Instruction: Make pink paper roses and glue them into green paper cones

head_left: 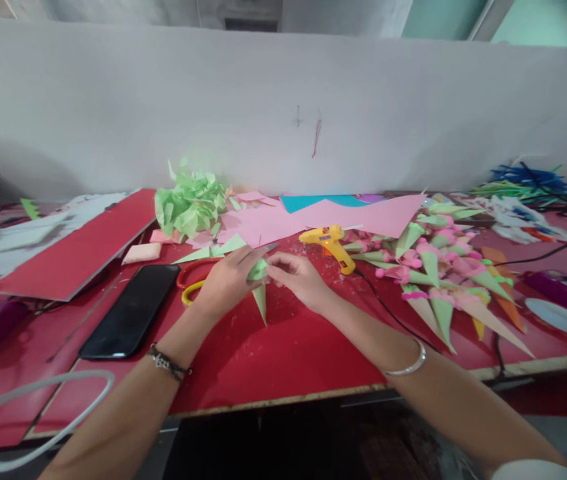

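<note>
My left hand (228, 280) is closed round a small green paper cone (260, 304), whose pointed tip hangs down toward the red tabletop. Crumpled light green paper (258, 269) shows at the cone's top, between my two hands. The fingertips of my right hand (296, 279) are pinched together at the edge of that crumpled paper; what they hold is too small to make out. Scissors with red and yellow handles (193, 291) lie partly behind my left hand. To the right of my hands rests a yellow glue gun (332, 245).
A black phone (132, 311) lies at the left, near a red board (81, 243). Green tissue pieces (193, 200) and pink sheets (263, 223) are at the back. Several paper cones with pink tops (441, 260) are heaped right, beside a white dish (558, 317).
</note>
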The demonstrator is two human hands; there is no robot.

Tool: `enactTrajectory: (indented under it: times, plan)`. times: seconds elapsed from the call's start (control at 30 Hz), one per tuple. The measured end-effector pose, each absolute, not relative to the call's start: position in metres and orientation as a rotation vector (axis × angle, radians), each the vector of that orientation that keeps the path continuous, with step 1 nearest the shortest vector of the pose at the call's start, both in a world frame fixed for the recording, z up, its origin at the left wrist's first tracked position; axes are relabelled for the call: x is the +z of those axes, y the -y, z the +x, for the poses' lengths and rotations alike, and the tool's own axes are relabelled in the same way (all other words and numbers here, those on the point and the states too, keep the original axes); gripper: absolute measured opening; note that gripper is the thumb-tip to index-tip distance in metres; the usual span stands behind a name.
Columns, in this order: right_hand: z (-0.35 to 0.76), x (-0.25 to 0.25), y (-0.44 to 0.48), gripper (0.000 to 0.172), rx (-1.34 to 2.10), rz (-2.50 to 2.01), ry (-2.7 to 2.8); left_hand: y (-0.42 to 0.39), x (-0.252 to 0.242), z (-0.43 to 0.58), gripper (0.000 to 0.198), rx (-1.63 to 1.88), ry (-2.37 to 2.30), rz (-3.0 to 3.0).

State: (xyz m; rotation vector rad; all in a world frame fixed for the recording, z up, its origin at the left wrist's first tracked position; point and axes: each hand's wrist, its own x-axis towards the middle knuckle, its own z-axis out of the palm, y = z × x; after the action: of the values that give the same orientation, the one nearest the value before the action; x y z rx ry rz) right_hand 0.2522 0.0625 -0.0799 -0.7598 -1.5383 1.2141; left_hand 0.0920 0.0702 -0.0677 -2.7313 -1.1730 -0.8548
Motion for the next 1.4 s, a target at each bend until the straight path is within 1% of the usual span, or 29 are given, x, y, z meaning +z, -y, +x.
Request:
enactTrajectory:
  times: [0.1,0.2,0.33,0.43,0.5,0.57,0.67,0.73,0.8,0.9,0.97,1.03,1.1,1.2,1.4]
  plan:
    - [0.254,-0.077,-0.065,0.015,1.422,-0.683,1.248,-0.074,-0.068,0.088,0.039,-0.869,1.196,-2.697]
    - [0.257,-0.076,-0.068,0.019,1.464,-0.633,1.029,-0.079,-0.067,0.079,0.039,-0.799,1.354,-2.547]
    - [0.257,-0.082,-0.070,0.022,1.460,-0.702,1.074,-0.086,-0.070,0.061,0.040,-0.603,1.600,-2.320]
    - [0.256,-0.084,-0.069,0.026,1.444,-0.707,1.128,-0.088,-0.074,0.052,0.047,-0.468,1.682,-2.284]
    - [0.256,-0.084,-0.068,0.026,1.439,-0.727,1.146,-0.089,-0.076,0.052,0.052,-0.484,1.664,-2.304]
    - [0.256,-0.083,-0.067,0.026,1.440,-0.751,1.162,-0.088,-0.075,0.056,0.053,-0.575,1.585,-2.340]
    - [0.256,-0.082,-0.067,0.021,1.457,-0.766,1.150,-0.084,-0.071,0.069,0.043,-0.724,1.423,-2.425]
    - [0.256,-0.082,-0.067,0.019,1.470,-0.767,1.118,-0.079,-0.070,0.080,0.034,-0.733,1.374,-2.510]
    - [0.255,-0.082,-0.067,0.017,1.474,-0.755,1.078,-0.073,-0.070,0.090,0.033,-0.659,1.435,-2.547]
    - [0.254,-0.082,-0.068,0.016,1.474,-0.739,1.029,-0.065,-0.070,0.100,0.040,-0.436,1.544,-2.542]
    - [0.255,-0.081,-0.067,0.017,1.479,-0.742,1.018,-0.062,-0.071,0.102,0.045,-0.303,1.560,-2.552]
    - [0.255,-0.080,-0.067,0.021,1.481,-0.746,1.022,-0.060,-0.072,0.103,0.049,-0.251,1.594,-2.562]
    - [0.256,-0.079,-0.066,0.021,1.480,-0.756,1.045,-0.059,-0.073,0.103,0.053,-0.254,1.662,-2.577]
    - [0.256,-0.079,-0.066,0.015,1.459,-0.779,1.085,-0.058,-0.075,0.103,0.054,-0.316,1.744,-2.649]
    - [0.256,-0.080,-0.067,0.016,1.388,-0.803,1.103,-0.061,-0.075,0.104,0.054,-0.695,1.814,-2.852]
